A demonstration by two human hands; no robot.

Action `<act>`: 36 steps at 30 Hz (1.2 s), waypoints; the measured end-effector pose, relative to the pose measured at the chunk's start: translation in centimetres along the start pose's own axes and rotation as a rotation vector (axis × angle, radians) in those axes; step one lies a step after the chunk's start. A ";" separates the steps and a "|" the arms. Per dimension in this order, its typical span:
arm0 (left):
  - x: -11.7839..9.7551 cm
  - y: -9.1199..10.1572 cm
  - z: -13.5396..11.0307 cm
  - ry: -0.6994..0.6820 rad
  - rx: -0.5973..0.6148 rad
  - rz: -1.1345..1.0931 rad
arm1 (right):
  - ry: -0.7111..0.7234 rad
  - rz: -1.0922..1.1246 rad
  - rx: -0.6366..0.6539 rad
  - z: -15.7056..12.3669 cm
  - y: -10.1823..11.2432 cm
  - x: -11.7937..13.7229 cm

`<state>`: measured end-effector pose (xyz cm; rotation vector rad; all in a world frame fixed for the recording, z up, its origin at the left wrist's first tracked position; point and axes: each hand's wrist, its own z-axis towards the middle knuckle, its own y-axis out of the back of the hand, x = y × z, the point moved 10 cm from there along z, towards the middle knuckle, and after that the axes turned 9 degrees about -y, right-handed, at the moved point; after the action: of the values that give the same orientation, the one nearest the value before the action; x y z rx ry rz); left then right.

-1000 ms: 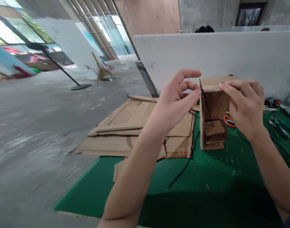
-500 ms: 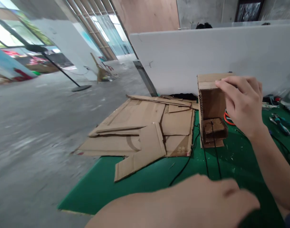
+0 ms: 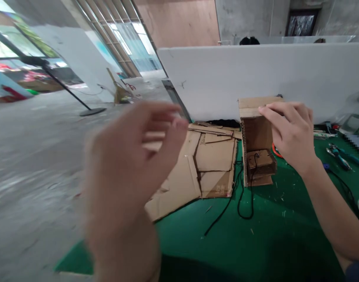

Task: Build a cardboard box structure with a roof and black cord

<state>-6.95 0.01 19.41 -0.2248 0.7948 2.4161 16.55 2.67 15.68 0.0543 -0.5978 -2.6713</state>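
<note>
My right hand (image 3: 291, 129) grips the top edge of an upright cardboard box (image 3: 257, 107) with its fingertips. The box has an open front and small cardboard ledges low inside. A black cord (image 3: 245, 217) comes from the upper ledge and hangs in a slack loop onto the green tabletop. My left hand (image 3: 129, 156) is raised close to the camera, left of the box and blurred. Its fingers are loosely bent with gaps between them, and nothing shows in them. Behind it lie flat cardboard pieces (image 3: 216, 154), partly hidden by that hand.
Pliers (image 3: 339, 156) lie on the green table (image 3: 214, 250) at right, near an orange ring (image 3: 276, 150). A white panel (image 3: 220, 82) stands behind the table. On the floor at left are a black stand (image 3: 93, 111) and a broom (image 3: 119, 94).
My left hand has let go of the black cord and swung up and left. The cord, taut before, now lies slack. My right hand still holds the box top.
</note>
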 end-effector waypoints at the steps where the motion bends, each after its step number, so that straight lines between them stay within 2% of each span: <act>1: 0.5 0.1 0.7 -0.051 -0.153 -0.072 | 0.003 0.010 0.002 0.0 0.0 0.1; 3: 1.0 -4.5 1.7 -0.163 -0.037 -0.360 | 0.003 0.032 0.016 0.0 0.0 0.1; 5: 0.6 -9.9 1.7 -0.243 0.193 -0.622 | -0.002 0.048 0.036 0.0 -0.1 0.1; 6: 0.4 -12.0 1.6 -0.279 0.263 -0.684 | -0.005 0.053 0.047 0.0 -0.2 0.1; 8: 0.0 -14.9 1.4 -0.321 0.317 -0.749 | -0.013 0.058 0.069 0.0 -0.3 0.1; 11: -0.8 -17.2 1.4 -0.349 0.325 -0.827 | -0.029 0.059 0.090 0.1 -0.4 -0.1; 14: -1.5 -17.8 1.5 -0.350 0.288 -0.912 | -0.048 0.058 0.108 0.2 -0.5 -0.3; 21: -1.5 -17.3 1.5 -0.313 0.215 -0.944 | -0.011 0.051 0.103 0.2 -0.2 0.2; 26: -1.2 -17.1 1.4 -0.306 0.201 -0.909 | -0.037 0.053 -0.084 -0.8 1.5 -0.3; 27: -1.2 -17.0 1.4 -0.311 0.198 -0.900 | -0.027 0.085 -0.052 -1.0 1.2 -0.1; 28: -1.3 -16.9 1.5 -0.315 0.195 -0.889 | -0.013 0.122 0.043 -1.2 0.2 0.2; 31: -1.4 -16.6 1.6 -0.320 0.161 -0.868 | -0.052 0.197 0.483 -2.3 -4.4 1.0; 32: -1.4 -16.6 1.7 -0.313 0.145 -0.867 | -0.101 0.216 0.562 -2.7 -5.5 0.9; 34: -1.3 -16.6 1.7 -0.298 0.126 -0.858 | -0.185 0.295 0.556 -2.5 -6.4 0.7; 36: -1.3 -16.9 1.7 -0.291 0.130 -0.842 | -0.222 0.427 0.444 -1.9 -6.4 0.6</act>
<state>3.84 11.50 12.92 -0.1157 0.5616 1.5524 13.78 7.00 11.30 -0.2241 -1.1252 -2.1069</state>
